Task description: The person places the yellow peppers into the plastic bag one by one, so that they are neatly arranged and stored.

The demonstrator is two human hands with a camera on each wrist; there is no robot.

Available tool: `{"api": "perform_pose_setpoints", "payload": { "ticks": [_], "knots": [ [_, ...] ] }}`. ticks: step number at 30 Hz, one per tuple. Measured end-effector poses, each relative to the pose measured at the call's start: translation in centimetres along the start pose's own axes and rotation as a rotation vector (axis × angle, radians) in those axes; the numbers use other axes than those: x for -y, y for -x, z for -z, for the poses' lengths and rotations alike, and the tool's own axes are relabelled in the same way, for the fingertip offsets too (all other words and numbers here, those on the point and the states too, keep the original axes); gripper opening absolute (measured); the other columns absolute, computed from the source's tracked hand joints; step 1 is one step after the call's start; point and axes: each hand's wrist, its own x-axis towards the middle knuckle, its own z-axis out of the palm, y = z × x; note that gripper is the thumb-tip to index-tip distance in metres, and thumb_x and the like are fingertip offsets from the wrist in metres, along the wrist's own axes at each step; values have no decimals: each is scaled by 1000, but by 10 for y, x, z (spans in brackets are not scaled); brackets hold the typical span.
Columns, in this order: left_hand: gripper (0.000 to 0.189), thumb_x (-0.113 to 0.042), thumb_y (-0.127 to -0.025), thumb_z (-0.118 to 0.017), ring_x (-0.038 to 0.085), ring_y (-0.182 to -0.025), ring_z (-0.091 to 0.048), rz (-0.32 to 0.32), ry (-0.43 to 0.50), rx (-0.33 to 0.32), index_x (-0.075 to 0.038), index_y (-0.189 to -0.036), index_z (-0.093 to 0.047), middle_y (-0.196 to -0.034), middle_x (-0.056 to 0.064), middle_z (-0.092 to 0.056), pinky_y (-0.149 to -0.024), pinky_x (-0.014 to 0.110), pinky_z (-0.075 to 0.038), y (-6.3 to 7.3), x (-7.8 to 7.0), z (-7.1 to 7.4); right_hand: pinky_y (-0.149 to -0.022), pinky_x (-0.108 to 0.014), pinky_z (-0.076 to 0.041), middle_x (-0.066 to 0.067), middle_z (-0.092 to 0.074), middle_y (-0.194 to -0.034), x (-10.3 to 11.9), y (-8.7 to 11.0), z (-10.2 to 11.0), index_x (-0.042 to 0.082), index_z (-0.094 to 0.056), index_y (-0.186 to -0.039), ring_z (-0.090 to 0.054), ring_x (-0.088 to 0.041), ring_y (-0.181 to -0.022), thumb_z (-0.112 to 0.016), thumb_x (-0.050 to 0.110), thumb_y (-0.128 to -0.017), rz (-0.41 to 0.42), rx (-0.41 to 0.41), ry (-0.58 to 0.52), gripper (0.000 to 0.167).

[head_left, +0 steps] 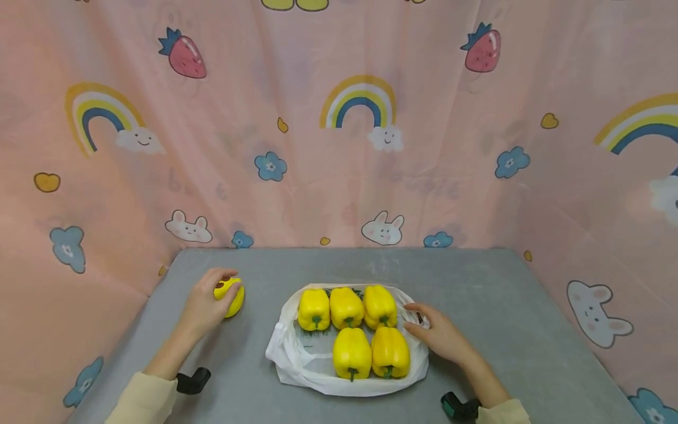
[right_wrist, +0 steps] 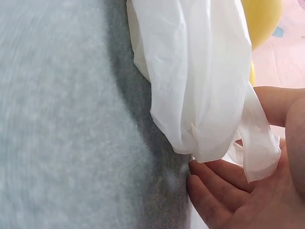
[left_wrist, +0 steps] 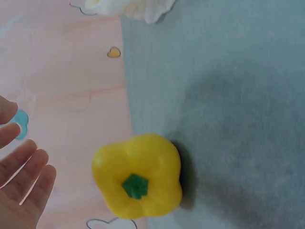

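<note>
My left hand (head_left: 209, 300) is over a yellow bell pepper (head_left: 236, 299) at the left of the table. In the left wrist view, its fingers (left_wrist: 39, 179) are spread and apart from the pepper (left_wrist: 143, 167), whose green stem faces the camera. The right hand (head_left: 442, 335) holds the right rim of a white plastic bag (head_left: 318, 383). In the right wrist view, a loose bag strap (right_wrist: 259, 143) lies between thumb and fingers (right_wrist: 207, 202). Several yellow bell peppers (head_left: 352, 353) sit in two rows in the bag's open mouth, stems toward me.
Grey cloth covers the table (head_left: 254, 365). A pink printed curtain (head_left: 228, 147) hangs along the back and both sides. Black devices are strapped at the left wrist (head_left: 193, 381) and right wrist (head_left: 459, 406). A gap shows at the front left of the peppers in the bag.
</note>
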Motion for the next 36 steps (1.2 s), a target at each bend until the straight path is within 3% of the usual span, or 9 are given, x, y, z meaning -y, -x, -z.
{"api": "perform_pose_setpoints", "payload": {
  "ticks": [8, 14, 18, 23, 28, 36],
  "knots": [
    [28, -8, -96, -69, 43, -111, -57, 117, 24, 94, 5, -121, -65, -121, 23, -61, -93, 62, -49, 3, 19, 6, -108, -67, -35, -22, -53, -144, 3, 1, 0, 5, -56, -142, -46, -44, -135, -64, 35, -100, -3, 1, 14, 52],
    [36, -18, -101, -64, 46, -122, -51, 248, 3, 189, 3, -130, -60, -130, 25, -54, -98, 65, -45, 5, 31, 9, -108, -67, -34, -23, -53, -144, 3, 1, 0, 4, -56, -142, -45, -45, -136, -65, 33, -100, 4, 4, 9, 51],
    [45, -27, -104, -60, 46, -123, -48, 343, 1, 250, 3, -136, -55, -134, 27, -50, -99, 65, -44, 6, 37, 10, -109, -68, -33, -23, -54, -144, 4, 1, 0, 3, -56, -141, -45, -46, -136, -65, 32, -100, 1, -1, 20, 51],
    [55, -35, -105, -57, 46, -124, -45, 417, 15, 306, 4, -143, -50, -136, 29, -47, -103, 65, -39, 8, 43, 6, -108, -67, -34, -23, -54, -143, 4, 2, -1, 4, -57, -141, -45, -45, -135, -65, 32, -100, -4, 1, 25, 50],
    [60, -40, -105, -56, 47, -129, -42, 428, 20, 351, 2, -146, -47, -142, 30, -41, -108, 68, -33, 10, 46, 1, -108, -67, -35, -23, -54, -144, 4, 2, -1, 4, -57, -141, -46, -45, -135, -65, 33, -100, -4, 3, 27, 50],
    [65, -42, -102, -61, 45, -125, -45, 397, 24, 414, -1, -150, -44, -143, 29, -42, -105, 66, -37, 12, 46, -1, -108, -66, -35, -22, -54, -143, 4, 3, 0, 4, -57, -141, -46, -45, -135, -64, 32, -101, 5, 0, 26, 49]
  ]
}}
